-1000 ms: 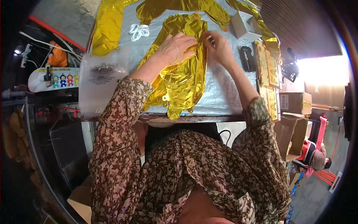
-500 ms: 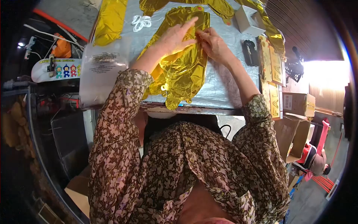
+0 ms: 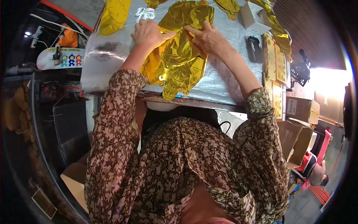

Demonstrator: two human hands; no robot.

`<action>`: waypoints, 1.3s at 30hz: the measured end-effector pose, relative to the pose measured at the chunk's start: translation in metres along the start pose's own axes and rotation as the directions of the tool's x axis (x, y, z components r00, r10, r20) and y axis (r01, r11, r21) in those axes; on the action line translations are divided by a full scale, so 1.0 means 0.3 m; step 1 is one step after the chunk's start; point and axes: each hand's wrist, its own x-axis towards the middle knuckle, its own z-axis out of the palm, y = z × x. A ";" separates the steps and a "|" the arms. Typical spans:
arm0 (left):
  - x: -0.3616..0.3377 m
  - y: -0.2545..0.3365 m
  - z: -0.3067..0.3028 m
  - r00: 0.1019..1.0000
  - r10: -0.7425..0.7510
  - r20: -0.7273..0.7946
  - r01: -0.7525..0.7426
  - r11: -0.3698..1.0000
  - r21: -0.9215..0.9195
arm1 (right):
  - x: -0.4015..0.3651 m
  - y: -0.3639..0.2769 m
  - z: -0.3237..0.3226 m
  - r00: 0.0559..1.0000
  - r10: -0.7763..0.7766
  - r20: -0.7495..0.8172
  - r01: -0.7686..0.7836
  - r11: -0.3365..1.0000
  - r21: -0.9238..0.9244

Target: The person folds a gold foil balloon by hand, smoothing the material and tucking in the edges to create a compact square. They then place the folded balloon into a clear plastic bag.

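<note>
A shiny gold foil balloon (image 3: 186, 61), flat and folded, lies lengthwise on the silvery table cover. Over its left edge rests my left hand (image 3: 147, 35), thumb stretched across the foil and the other fingers reaching onto the cover. On the right side, my right hand (image 3: 209, 40) lies on the foil with its fingers spread, index finger pointing left. Neither hand grips anything that I can see. Small tabs show at the balloon's near end. A coil of white cord (image 3: 144, 14) sits just beyond my left hand.
More gold foil (image 3: 113, 16) lies at the far left, beside a clear printed plastic bag (image 3: 99, 65). To the right are a white box (image 3: 255, 18), a black object (image 3: 254, 49) and printed boxes (image 3: 278, 99). Cardboard boxes (image 3: 300, 108) stand beyond the table.
My left hand has moved left, from the middle of the foil to its edge. My right hand's fingers have gone from pinching at the right edge to spreading over the foil.
</note>
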 end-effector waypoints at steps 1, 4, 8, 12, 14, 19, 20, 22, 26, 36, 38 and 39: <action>0.008 0.004 -0.002 1.000 -0.002 0.000 0.002 1.000 0.003 | 0.005 -0.004 0.000 1.000 -0.002 -0.002 0.002 1.000 0.003; 0.050 0.001 -0.003 0.999 0.012 0.051 -0.012 1.000 0.010 | 0.018 -0.004 0.019 0.991 -0.110 0.077 0.122 0.976 -0.180; 0.100 -0.009 -0.044 0.986 0.027 0.165 -0.014 0.997 -0.078 | 0.023 -0.009 0.031 0.994 -0.068 0.089 0.084 0.977 -0.196; 0.151 0.000 -0.045 0.938 -0.048 0.342 0.087 0.991 -0.100 | 0.019 -0.050 -0.035 0.989 -0.086 0.122 0.116 0.956 -0.271; 0.191 -0.016 -0.024 0.933 0.000 0.360 0.061 0.985 -0.158 | 0.023 -0.040 -0.019 0.987 -0.082 0.135 0.116 0.957 -0.264; 0.268 -0.052 0.059 0.938 0.111 0.328 0.005 0.943 -0.334 | 0.019 -0.040 0.005 0.989 -0.095 0.113 0.121 0.959 -0.257; 0.252 -0.028 0.023 0.938 0.112 0.327 0.003 0.943 -0.333 | 0.014 -0.052 -0.013 0.991 -0.094 0.091 0.117 0.950 -0.291; 0.211 0.021 -0.044 0.937 0.086 0.338 -0.022 0.982 -0.190 | 0.013 -0.060 -0.033 0.993 -0.096 0.069 0.114 0.940 -0.323; 0.172 0.089 -0.088 0.936 0.016 0.353 -0.009 1.000 -0.024 | 0.011 -0.059 -0.027 0.991 -0.078 0.105 0.105 0.951 -0.290; 0.110 0.105 -0.120 0.840 0.415 0.350 -0.331 0.902 -0.276 | 0.019 -0.042 0.012 0.990 -0.075 0.121 0.104 0.961 -0.258; 0.060 0.098 -0.147 0.817 0.394 0.422 -0.333 0.918 -0.214 | 0.008 -0.047 0.014 0.994 -0.062 0.095 0.086 0.958 -0.273; 0.036 0.087 -0.152 0.821 0.417 0.390 -0.365 0.909 -0.202 | 0.006 -0.049 0.014 0.996 -0.057 0.069 0.075 0.954 -0.290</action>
